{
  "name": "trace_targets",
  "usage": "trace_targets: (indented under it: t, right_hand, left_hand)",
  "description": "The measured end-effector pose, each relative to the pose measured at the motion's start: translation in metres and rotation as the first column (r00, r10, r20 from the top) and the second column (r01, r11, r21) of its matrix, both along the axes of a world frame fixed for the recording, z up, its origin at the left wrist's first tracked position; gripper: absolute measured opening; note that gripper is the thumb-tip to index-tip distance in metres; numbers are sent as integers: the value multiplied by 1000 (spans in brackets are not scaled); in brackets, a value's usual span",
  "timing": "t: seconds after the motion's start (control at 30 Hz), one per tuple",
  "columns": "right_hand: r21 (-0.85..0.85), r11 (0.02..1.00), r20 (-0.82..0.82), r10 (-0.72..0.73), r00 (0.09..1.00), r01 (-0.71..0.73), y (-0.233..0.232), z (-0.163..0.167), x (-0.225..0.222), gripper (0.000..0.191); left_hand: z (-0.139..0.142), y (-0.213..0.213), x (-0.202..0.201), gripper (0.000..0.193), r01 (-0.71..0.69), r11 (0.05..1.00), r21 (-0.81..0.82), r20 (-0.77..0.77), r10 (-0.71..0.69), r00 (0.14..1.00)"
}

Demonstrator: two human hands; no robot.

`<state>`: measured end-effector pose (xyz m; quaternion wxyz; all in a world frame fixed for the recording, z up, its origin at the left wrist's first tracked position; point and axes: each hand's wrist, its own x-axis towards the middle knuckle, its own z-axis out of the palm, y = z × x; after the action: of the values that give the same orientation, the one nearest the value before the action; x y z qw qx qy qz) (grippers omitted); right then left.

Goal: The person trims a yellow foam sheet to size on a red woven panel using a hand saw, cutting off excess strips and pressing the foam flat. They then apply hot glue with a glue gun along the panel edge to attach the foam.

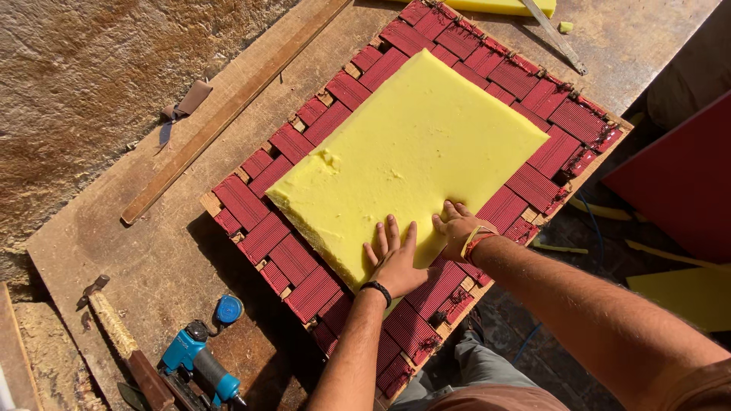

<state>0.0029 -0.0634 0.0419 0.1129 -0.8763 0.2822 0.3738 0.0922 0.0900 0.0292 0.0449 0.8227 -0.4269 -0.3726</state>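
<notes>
A thick yellow foam slab (407, 152) lies on a square wooden frame woven with red webbing straps (259, 202), which rests on a worn wooden workbench (175, 251). My left hand (394, 259) presses flat on the slab's near corner, fingers spread, with a black band on the wrist. My right hand (457, 228) lies flat beside it on the slab's near right edge, with red and yellow bands on the wrist. Neither hand grips anything.
A blue staple gun (199, 365) and a small blue round object (228, 309) lie at the bench's near left. A hammer (114, 327) lies beside them. A long wooden batten (228, 106) runs diagonally. More yellow foam (502, 6) sits at the far edge. A red panel (678, 183) stands right.
</notes>
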Motion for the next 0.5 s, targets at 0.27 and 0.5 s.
trace_targets:
  t: [0.27, 0.5]
  right_hand:
    - [-3, 998, 0, -59, 998, 59, 3, -19, 4, 92]
    - [-132, 875, -96, 456, 885, -465, 13, -26, -3, 44]
  left_hand:
    - [-18, 89, 19, 99, 107, 985, -139, 138, -88, 987]
    - [-13, 96, 15, 104, 131, 986, -100, 83, -123, 989]
